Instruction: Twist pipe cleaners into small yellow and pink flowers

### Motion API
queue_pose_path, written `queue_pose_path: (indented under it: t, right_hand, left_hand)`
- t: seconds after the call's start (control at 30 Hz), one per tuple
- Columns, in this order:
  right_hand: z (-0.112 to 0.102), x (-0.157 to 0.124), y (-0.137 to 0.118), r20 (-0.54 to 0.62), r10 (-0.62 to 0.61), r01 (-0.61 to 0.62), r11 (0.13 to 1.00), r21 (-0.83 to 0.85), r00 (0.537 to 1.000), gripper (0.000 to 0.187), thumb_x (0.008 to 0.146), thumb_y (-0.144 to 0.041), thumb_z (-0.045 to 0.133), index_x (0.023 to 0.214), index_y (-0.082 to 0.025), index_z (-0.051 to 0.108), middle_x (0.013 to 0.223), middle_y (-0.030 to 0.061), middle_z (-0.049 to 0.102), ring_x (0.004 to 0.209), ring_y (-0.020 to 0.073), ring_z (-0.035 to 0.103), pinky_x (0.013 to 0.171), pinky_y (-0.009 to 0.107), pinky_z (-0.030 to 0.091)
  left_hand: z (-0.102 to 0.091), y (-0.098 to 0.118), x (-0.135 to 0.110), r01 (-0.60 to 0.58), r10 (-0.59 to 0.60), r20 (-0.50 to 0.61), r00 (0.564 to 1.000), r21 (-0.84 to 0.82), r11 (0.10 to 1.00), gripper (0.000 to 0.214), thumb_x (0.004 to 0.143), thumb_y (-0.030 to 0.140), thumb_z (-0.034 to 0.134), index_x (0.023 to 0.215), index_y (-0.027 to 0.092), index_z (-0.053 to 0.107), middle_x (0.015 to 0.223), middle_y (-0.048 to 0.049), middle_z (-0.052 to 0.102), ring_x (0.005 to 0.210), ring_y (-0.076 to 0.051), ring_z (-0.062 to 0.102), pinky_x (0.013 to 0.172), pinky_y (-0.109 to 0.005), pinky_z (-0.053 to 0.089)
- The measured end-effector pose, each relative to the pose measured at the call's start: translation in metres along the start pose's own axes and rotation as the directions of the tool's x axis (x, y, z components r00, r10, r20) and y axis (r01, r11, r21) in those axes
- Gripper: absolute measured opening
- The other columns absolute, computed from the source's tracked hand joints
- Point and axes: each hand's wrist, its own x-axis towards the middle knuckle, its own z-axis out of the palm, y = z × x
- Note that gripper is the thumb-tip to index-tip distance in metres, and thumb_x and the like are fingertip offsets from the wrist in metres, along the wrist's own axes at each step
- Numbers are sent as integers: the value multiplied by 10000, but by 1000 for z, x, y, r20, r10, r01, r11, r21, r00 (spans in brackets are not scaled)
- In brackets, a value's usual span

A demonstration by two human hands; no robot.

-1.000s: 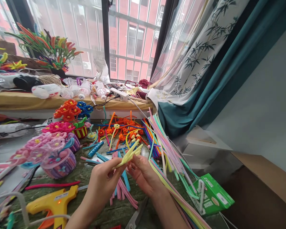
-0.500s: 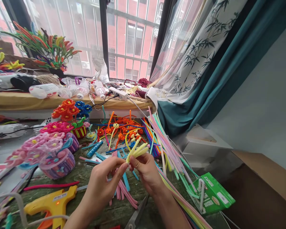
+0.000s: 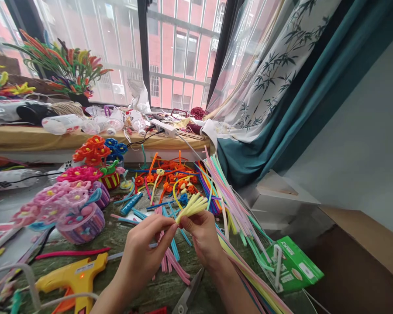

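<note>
At the left of the bench (image 3: 157, 296), a yellow glue gun (image 3: 70, 279) lay with its small red light on, and behind it stood a striped pot (image 3: 81, 226) holding pink pipe-cleaner flowers (image 3: 60, 196). Next came the person's left hand (image 3: 142, 250), its thumb and fingers closed in a firm pinch on the base of a small bunch of yellow pipe cleaners (image 3: 191, 208). Over the last second the two hands had drawn closer together, and the bunch had shifted from a long, loose spray held out at a slant to a short, tight fan. It now sat between the two hands, its base gripped by both and its free ends fanning up and to the right, clear of the bench. The right hand (image 3: 201, 240) was also nearly shut, with its thumb and fingers pressed against the bunch from the other side. Below the hands lay loose pink and blue pipe cleaners (image 3: 173, 255) and the tips of a pair of scissors (image 3: 190, 296). Further right, a long sheaf of pastel pipe cleaners (image 3: 236, 200) slanted across the bench toward a green box (image 3: 298, 266).
</note>
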Motion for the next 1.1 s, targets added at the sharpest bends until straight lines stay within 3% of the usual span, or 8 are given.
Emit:
queue_pose_path:
  t: [0.3,0.5,0.73,1.0,1.1]
  right_hand:
    - [-1,-1,7,-67,-2,7,997,78,998,210,511,-279,890,589,-166,731,580,-8,625,554,97,494,533,202,400]
    - [-1,-3,8,-90,-51,54,998,26,995,126,559,-207,849,610,-176,738,572,-7,627,557,107,507,529,206,405]
    - [1,-5,5,-100,-23,26,999,28,995,110,550,-175,829,590,-174,727,557,-13,606,548,102,493,526,205,401]
    - [2,-2,-2,-145,-26,8,992,-124,989,119,531,-179,827,571,-158,717,549,-1,613,547,114,521,530,211,429]
    - [2,-2,0,-150,-43,17,986,-165,988,120,573,-216,822,600,-156,722,576,11,639,561,127,551,549,225,454]
  left_hand:
    - [4,-2,-2,-32,32,-9,999,4,999,115,857,105,557,793,168,628,648,13,590,539,-99,529,509,-181,419]
    - [6,-4,-4,-33,31,-39,999,-31,999,96,857,109,564,825,172,630,673,7,621,526,-96,537,500,-179,432]
    - [5,-4,-7,-54,55,-39,998,16,998,105,869,105,559,833,171,632,698,-2,629,558,-99,551,523,-179,437]
    - [6,-6,-10,-111,116,-17,993,194,975,82,893,147,552,874,165,629,717,-11,632,631,-125,580,625,-211,448]
    - [6,-8,-9,-66,73,-26,997,205,976,107,901,169,538,863,166,638,730,-16,652,624,-127,598,609,-206,449]
